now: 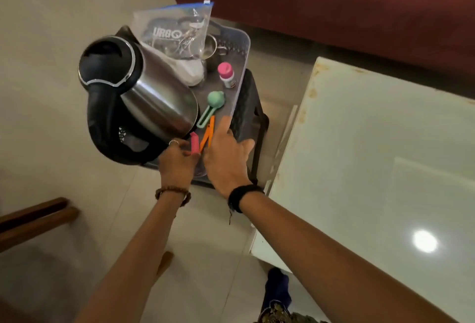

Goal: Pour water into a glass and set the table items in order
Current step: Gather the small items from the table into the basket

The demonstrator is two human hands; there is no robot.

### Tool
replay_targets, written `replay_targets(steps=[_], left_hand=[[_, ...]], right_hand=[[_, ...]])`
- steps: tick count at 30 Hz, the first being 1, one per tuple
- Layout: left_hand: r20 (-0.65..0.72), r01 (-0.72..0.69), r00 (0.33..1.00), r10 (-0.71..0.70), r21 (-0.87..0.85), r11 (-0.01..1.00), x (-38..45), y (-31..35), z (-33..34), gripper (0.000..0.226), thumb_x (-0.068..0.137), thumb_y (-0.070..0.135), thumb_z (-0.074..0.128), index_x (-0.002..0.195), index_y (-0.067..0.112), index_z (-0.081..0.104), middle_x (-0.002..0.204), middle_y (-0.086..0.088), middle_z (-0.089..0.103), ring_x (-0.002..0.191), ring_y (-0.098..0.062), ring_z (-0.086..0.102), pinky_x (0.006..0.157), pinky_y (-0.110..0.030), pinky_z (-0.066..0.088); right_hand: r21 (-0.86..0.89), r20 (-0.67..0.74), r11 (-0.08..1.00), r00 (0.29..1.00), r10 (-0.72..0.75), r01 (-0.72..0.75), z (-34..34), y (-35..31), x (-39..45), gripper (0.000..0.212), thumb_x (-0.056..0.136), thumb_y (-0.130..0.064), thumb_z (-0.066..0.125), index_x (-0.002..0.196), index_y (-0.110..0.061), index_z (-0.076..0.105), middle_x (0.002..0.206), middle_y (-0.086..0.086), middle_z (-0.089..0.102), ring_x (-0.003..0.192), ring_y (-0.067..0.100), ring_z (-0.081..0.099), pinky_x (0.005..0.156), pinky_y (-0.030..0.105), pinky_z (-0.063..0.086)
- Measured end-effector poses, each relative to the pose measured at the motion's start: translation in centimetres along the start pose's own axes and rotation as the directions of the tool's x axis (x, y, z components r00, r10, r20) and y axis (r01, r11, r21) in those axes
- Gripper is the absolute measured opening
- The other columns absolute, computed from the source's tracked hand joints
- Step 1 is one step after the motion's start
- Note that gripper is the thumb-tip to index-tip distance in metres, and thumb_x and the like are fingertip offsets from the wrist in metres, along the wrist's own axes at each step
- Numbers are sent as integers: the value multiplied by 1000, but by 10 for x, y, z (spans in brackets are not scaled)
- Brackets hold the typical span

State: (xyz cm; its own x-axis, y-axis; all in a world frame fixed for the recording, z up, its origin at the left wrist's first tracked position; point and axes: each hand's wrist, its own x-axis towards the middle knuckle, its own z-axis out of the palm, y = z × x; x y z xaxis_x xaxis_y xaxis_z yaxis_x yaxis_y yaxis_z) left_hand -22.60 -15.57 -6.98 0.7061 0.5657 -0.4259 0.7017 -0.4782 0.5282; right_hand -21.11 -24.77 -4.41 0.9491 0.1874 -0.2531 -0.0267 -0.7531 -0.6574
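Steel kettle (138,91) sits in the grey tray (241,65), likely heavy and slick so take the black handle (102,127); left hand (177,160) pinches a pink clip (194,144), right hand (226,158) spread, holding nothing.

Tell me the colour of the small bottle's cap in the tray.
Pink, on the small bottle; seen in the head view.

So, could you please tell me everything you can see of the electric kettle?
The kettle has a brushed steel body, a black lid with a silver rim, and a thick black handle. It stands in the near left part of a grey tray, looking tilted in this wide view, its lid shut. The left hand reaches in beside its base, close to the handle; actual contact is unclear. A clear zip bag stands right behind it.
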Motion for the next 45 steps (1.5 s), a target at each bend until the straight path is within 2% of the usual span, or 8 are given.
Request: replay_targets(steps=[8,13,18,27,34,39,42,45], left_hand=[[-64,-81,996,69,-210,974,-18,10,14,25,83,16,63,106,13,56,108,-4,60,101,-20,56,83,-30,47],[-264,-304,930,257,-155,940,-83,32,29,19,87,16,56,106,19,58,103,4,56,92,-8,55,77,-17,45],[6,-408,903,430,-302,861,-178,78,104,21,85,1,59,95,20,60,94,12,62,85,11,58,75,1,41],[705,-405,550,449,-244,881,-358,180,324,21,87,9,58,103,23,55,92,5,62,80,3,59,69,-5,47],[769,-627,351,533,-230,745,-467,224,466,29,85,7,61,104,27,53,103,7,57,84,2,55,66,2,40],[761,-895,308,570,29,445,-490,228,537,41,84,13,62,123,23,52,125,0,45,115,-16,46,87,-26,45],[786,-958,261,560,138,253,-481,233,557,41,83,10,62,122,20,55,121,-5,47,112,-23,42,90,-32,42],[764,-936,297,572,115,332,-476,236,567,27,86,4,56,110,15,62,109,-8,53,104,-25,48,80,-29,43]], right_hand=[[-95,-108,982,979,-172,162,-4,19,-8,15,95,-8,39,110,-9,36,85,5,55,67,19,52,68,33,31],[430,-116,901,993,-6,56,-51,64,-45,9,94,-10,47,100,-7,41,78,14,59,69,28,58,62,40,46],[628,-168,772,952,256,-97,-107,173,-99,20,94,-18,51,94,-30,34,81,-11,55,72,4,57,59,15,48],[742,-401,606,536,743,-285,-237,404,-241,24,91,-17,56,100,-30,38,82,-3,63,66,1,61,54,6,42],[788,-403,498,308,862,-363,-301,540,-324,26,91,-20,54,105,-30,34,84,-7,61,71,10,62,57,14,42],[735,-444,476,187,876,-483,-325,618,-359,29,88,-27,60,104,-25,36,88,-11,52,68,9,54,54,18,37],[691,-422,433,163,892,-578,-332,656,-368,39,83,-27,66,110,-14,41,109,2,47,91,18,51,63,31,46],[657,-382,426,212,900,-622,-334,677,-370,38,84,-26,63,113,-15,43,112,3,46,97,19,51,65,34,47]])
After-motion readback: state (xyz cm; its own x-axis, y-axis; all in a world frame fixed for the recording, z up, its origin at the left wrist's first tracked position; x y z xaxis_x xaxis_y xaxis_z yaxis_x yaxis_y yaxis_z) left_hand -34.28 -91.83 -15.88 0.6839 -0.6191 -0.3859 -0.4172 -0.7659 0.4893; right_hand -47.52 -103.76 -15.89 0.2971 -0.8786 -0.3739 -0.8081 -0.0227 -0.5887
